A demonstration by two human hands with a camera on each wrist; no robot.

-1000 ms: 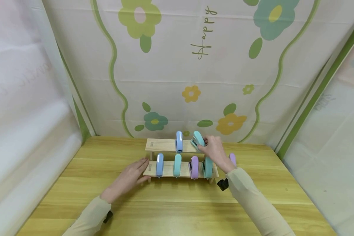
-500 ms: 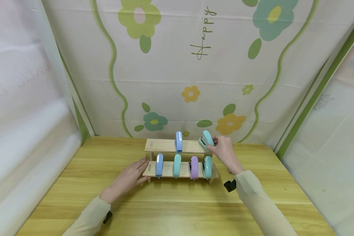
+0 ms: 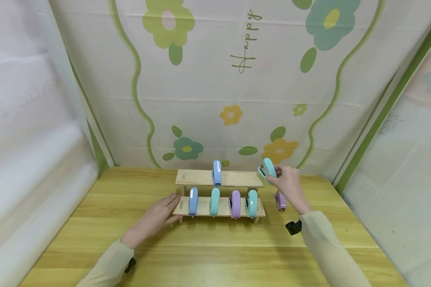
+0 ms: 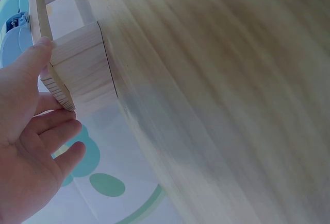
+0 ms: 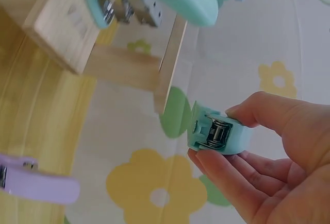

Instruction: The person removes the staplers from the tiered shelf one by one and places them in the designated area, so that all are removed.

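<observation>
1. Wooden table (image 3: 215, 247) set inside walls of white cloth printed with green, teal and yellow flowers.
2. Small two-step wooden rack (image 3: 237, 178) near the back of the table.
3. On the upper step, only one blue stapler (image 3: 217, 173), upright.
4. On the lower step, four staplers in a row: blue (image 3: 193, 201), teal (image 3: 215, 201), purple (image 3: 235, 203), teal (image 3: 252, 203).
5. Purple stapler (image 3: 280, 200) flat on the table, just beside the right end of the rack.
6. Right hand (image 3: 290, 184) raised above the table, just past the right end of the upper step, apart from the rack.
7. Teal stapler (image 3: 267, 169) pinched in it, thumb on one side and curled fingers (image 5: 227, 168) on the other; metal mouth turned away from the palm in the right wrist view.
8. Left hand (image 3: 158, 217) flat on the table at the left end of the lower step, fingers straight and relaxed, nothing held.
9. Thumb tip (image 4: 40, 49) pressed on the edge of the board, other fingers under it, beside the leg.
</observation>
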